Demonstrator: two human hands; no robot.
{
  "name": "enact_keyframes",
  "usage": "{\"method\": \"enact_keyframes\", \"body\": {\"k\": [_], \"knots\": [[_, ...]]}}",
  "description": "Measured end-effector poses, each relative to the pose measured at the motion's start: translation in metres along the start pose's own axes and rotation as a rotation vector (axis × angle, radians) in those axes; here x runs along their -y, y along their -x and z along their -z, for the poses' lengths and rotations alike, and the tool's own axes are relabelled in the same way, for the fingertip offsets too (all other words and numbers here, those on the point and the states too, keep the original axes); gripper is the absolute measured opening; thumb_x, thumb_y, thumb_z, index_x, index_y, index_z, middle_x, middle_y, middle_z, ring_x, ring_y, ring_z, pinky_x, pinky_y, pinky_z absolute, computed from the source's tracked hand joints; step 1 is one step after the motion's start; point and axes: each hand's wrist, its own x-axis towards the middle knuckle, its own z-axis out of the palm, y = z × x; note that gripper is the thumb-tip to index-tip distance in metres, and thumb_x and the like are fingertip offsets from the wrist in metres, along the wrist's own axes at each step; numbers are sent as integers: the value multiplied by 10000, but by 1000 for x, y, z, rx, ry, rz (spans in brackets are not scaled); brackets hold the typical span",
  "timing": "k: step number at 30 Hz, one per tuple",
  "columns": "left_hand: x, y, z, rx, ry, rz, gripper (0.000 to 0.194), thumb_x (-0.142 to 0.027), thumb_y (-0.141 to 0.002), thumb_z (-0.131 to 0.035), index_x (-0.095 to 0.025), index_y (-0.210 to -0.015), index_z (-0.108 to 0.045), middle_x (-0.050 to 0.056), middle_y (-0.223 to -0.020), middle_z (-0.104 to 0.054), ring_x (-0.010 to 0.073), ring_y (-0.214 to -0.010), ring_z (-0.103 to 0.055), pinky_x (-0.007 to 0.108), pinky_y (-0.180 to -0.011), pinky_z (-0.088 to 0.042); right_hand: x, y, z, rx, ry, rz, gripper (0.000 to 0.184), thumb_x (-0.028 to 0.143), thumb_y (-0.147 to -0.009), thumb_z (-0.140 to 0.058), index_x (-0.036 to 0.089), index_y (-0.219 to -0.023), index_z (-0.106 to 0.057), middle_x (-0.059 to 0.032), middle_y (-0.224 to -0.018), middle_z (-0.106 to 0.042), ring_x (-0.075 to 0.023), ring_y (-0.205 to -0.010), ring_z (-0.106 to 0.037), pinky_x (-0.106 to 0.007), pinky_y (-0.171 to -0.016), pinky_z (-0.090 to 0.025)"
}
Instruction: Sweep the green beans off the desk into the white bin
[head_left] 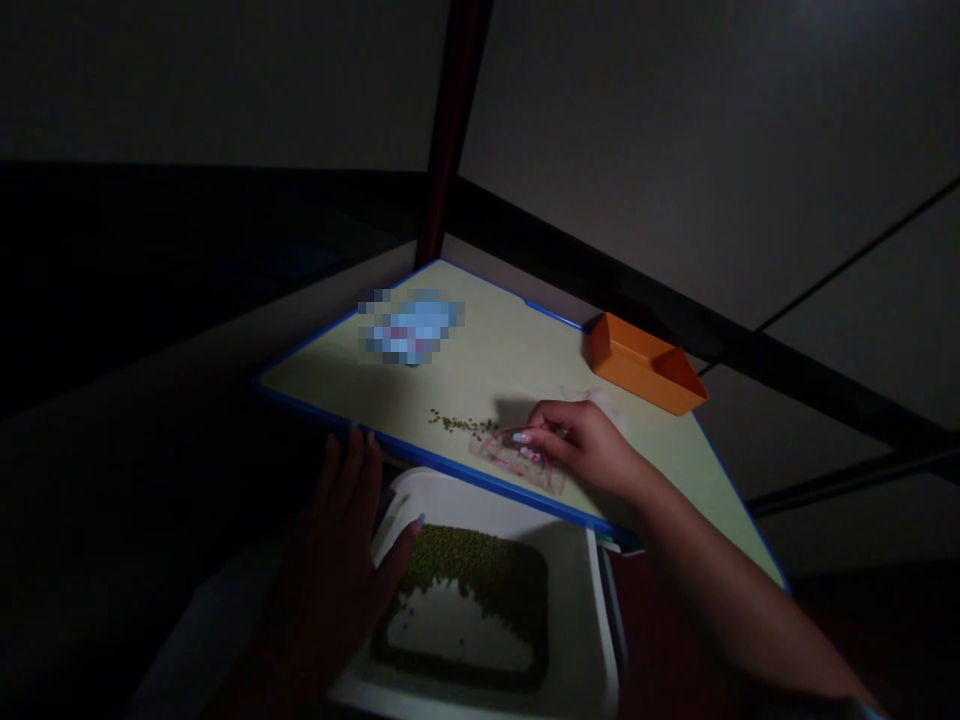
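Right hand [592, 442] over pink-marked patch [551, 480], desk's [510, 355] near side; can't tell if grip pinches anything. Loose green grains [450, 424] just left. Left hand [341, 540] released, spread by white tub's [576, 600] left rim, perhaps steadying; heaped grains [480, 552] inside.

Dim light, strongest on the pale tabletop [510, 350], soft shadows, near-black left edge, one pixelated patch [416, 328].

Indoors, kind unclear: blue-edged table [510, 350], pale walls [637, 150].
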Motion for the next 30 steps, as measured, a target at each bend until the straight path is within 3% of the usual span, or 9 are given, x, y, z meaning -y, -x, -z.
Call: {"method": "enact_keyframes", "body": {"k": [7,13,23,30], "knots": [[-2,-1,-1,26,0,11,832,-484,-815,-465,-234,-1465,-11,122,-1579,-143,325,-1452,-84,565,-1116,-295,-26,17,27,-126,-11,-115,300,424,-858,-561,164,-709,-579,11,-564,-551,-98,-504,-466,-215,-491,-317],[-7,-5,-1,14,-9,-23,814,-472,-821,-451,-241,-1467,-11,104,-1580,-145,329,-1452,-74,590,-1115,-297,-44,15,43,-83,-92,-135,292,401,-849,-576,163,-682,-549,21,-551,-525,-83,-494,-461,-213,-484,-312],[-18,-12,-1,58,-30,-51,804,-481,-822,-450,-283,-1464,-8,87,-1581,-149,334,-1446,-116,616,-1104,-300,-63,6,22,-21,-231,-41,285,358,-865,-567,157,-668,-520,41,-544,-491,-66,-490,-433,-214,-495,-309],[-31,-15,-4,79,-13,-72,767,-531,-822,-417,-303,-1459,-57,53,-1585,-148,274,-1452,-148,550,-1140,-264,-68,11,30,-37,-159,-32,283,345,-865,-563,151,-662,-524,35,-559,-505,-70,-517,-424,-227,-528,-279]]}}
